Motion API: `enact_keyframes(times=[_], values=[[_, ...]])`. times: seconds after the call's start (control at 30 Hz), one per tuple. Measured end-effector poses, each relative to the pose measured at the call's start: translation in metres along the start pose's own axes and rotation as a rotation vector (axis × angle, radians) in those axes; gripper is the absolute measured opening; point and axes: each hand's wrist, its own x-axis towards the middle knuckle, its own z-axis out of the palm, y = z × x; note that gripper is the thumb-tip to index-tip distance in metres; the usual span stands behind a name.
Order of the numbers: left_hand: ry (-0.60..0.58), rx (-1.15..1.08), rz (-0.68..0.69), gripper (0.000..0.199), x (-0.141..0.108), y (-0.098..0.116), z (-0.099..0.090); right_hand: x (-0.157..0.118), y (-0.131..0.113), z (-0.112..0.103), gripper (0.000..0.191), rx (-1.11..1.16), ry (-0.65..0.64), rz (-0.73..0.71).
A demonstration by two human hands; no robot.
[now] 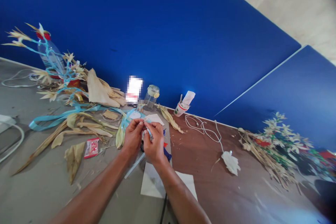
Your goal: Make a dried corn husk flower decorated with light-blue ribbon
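Over the table's middle my left hand [133,135] and my right hand [155,143] meet, fingertips pinched close together. A bit of light blue ribbon [149,132] shows between the fingers of my right hand. What my left fingertips pinch is too small and covered to make out. Just beyond the hands lie more light blue ribbon [127,119] and a white paper piece [156,119]. A pale green corn husk [120,138] rests beside my left hand. Under my right wrist are dark blue scraps [167,154] and white paper sheets [152,181].
Dried husks [76,157] and a red packet [91,148] lie left. Husk flowers on blue stems [48,54] stand by a bottle [54,56]. Behind are a glass jar [151,98], a bright phone-like screen [134,89], a white cup [181,109] and a blue partition [157,35]. White cable [207,131] lies right.
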Motion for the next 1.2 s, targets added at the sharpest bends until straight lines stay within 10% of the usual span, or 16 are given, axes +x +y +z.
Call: enact_keyframes(times=[0.27,0.63,0.83,1.2], values=[[-0.004,-0.071,-0.041,0.029,0.004,0.000,-0.004,-0.002,-0.007,0.003,0.035,0.257,-0.018,0.122],[-0.365,-0.189,-0.195,0.022,0.008,0.008,-0.016,0.022,0.021,-0.024,0.014,0.512,0.384,0.404],[-0.457,-0.072,-0.160,0.023,0.008,0.006,-0.021,0.035,0.024,-0.039,0.026,0.805,0.090,0.576],[-0.697,-0.115,-0.182,0.019,0.002,0.014,-0.016,0.037,0.019,-0.044,0.014,0.934,-0.039,0.552]])
